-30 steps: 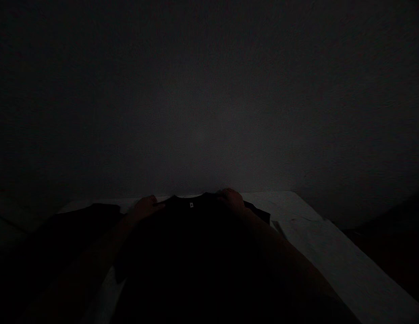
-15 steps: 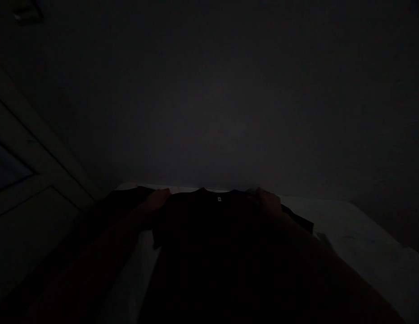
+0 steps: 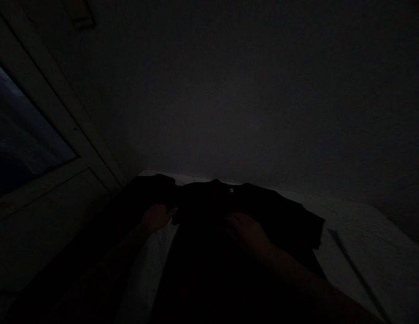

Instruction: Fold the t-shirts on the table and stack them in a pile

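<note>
A black T-shirt (image 3: 209,256) lies spread on a pale tabletop, its collar toward the wall and a small white label (image 3: 231,190) inside the neck. My left hand (image 3: 158,217) is at the left sleeve, its fingertips over the sleeve's edge; the dark hides whether they pinch the cloth. Across the upper chest of the shirt rests my right hand (image 3: 248,228), fingers stretched out toward the left, their tips hard to see. Another dark garment (image 3: 150,184) lies beyond my left hand, beside the shirt.
Very dim light. A pale tabletop (image 3: 367,234) runs along a grey wall (image 3: 229,99). A long thin dark strip (image 3: 358,272) lies on it at the right. At the left stands a door (image 3: 54,189) with a glass pane (image 3: 27,121).
Both hands have come off the shirt's shoulders and moved nearer to me, the right one inward onto the chest. The view has turned left, showing more of the door.
</note>
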Tool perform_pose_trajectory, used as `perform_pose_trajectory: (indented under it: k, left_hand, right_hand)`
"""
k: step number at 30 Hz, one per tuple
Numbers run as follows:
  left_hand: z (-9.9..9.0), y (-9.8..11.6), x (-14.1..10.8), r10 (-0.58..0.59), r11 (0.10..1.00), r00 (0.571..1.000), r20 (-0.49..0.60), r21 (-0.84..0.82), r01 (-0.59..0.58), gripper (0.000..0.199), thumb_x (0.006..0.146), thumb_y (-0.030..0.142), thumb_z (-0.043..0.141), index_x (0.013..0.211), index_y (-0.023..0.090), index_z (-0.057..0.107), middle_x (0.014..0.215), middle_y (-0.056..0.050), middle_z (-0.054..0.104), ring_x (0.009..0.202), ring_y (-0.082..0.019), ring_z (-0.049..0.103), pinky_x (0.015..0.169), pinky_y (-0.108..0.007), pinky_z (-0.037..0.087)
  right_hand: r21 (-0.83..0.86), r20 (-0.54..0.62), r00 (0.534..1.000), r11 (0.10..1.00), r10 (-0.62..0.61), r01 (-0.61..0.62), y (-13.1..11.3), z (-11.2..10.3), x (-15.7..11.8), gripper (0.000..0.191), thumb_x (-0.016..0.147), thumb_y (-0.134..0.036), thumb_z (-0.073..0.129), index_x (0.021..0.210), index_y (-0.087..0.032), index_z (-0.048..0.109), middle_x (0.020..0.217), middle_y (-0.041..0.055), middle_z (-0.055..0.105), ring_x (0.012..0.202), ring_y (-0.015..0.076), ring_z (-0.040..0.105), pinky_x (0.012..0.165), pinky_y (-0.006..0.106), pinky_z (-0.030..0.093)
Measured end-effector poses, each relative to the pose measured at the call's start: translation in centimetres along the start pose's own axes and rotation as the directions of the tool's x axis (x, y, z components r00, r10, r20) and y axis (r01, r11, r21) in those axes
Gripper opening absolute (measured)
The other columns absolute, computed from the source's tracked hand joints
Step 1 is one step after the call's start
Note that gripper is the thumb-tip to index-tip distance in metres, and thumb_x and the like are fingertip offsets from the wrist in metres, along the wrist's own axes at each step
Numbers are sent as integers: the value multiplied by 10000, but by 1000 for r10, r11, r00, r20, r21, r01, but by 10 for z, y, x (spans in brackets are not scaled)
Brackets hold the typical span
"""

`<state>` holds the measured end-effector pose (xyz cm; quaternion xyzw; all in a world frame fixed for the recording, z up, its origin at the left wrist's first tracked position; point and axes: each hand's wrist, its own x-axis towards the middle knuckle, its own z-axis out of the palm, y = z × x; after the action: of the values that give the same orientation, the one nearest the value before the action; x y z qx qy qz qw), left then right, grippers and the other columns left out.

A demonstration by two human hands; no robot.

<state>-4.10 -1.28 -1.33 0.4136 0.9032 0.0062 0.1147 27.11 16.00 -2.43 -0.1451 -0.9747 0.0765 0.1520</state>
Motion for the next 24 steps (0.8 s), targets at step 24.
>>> perform_pose_trajectory:
  k: [24]
  left_hand:
    - [32,8,23,-108,896,919,-379,-438,-76,79,975,213,464,994,193,539,902,-91,705,843,-218,696,707,-285,470]
  right_hand:
    - [161,127,984,982,-124,103,-239,113,-102,132,910,-181,588,978,-253,676,896,18,725,800,172,677,719,250,538]
